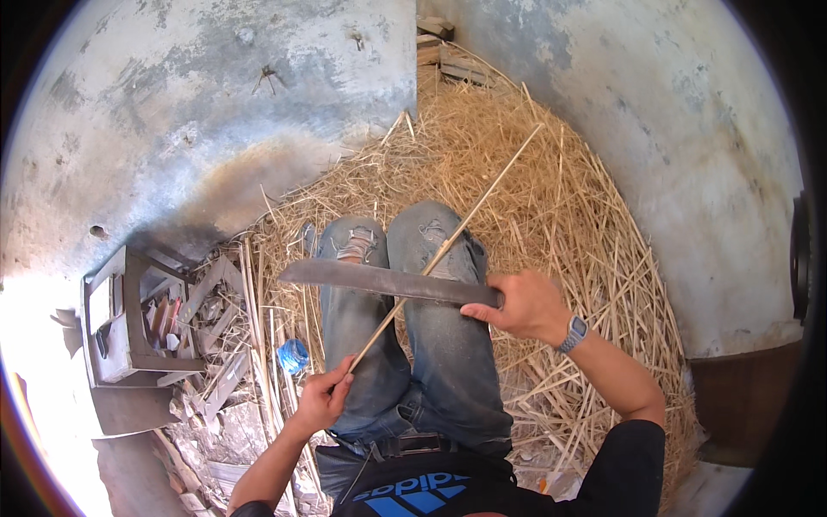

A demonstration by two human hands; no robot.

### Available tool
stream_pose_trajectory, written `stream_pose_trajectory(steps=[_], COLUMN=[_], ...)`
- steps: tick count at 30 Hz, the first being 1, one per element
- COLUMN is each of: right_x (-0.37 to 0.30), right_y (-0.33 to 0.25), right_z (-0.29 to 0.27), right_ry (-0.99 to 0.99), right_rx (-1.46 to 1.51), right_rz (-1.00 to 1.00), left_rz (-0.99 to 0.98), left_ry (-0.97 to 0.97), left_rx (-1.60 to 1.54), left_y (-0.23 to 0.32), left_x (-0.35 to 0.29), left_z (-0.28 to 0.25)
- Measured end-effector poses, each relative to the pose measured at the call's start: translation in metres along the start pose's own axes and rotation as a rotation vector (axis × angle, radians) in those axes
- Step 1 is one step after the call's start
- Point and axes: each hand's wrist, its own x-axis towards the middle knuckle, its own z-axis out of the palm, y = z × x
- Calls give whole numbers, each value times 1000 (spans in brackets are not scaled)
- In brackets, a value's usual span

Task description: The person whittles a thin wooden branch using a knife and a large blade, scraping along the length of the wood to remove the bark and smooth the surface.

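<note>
My left hand (326, 395) is closed around the near end of a long, thin strip of split bamboo or cane (379, 330). The strip slants up to the right across my knees, its far end over the straw. In my right hand (525, 303) is the handle end of a machete (370, 279) with a wide dark blade. The blade lies level across the strip, pointing left above both thighs, and seems to touch it near the middle. My fingers hide most of the handle.
Shavings and thin strips (517, 198) pile up around my legs and along the curved wall (655, 121). At left stands a wooden stool-like frame (129, 336) with odds and ends inside. A roll of blue twine (293, 355) lies beside several long strips (257, 319).
</note>
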Motion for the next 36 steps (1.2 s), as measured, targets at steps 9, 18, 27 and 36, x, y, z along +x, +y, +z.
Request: stream_pose_trajectory(steps=[9, 18, 27, 36], right_x=[2, 27, 31, 35], right_y=[-2, 52, 42, 86], right_z=[3, -29, -25, -28], right_ry=[-57, 138, 225, 430], right_rx=[23, 273, 222, 491], right_rz=[47, 334, 150, 160], left_rz=[44, 21, 45, 64], left_ry=[31, 49, 26, 37], left_rx=[61, 39, 51, 102], left_y=[8, 17, 1, -2], left_x=[6, -6, -14, -10], left_z=[-2, -2, -12, -6])
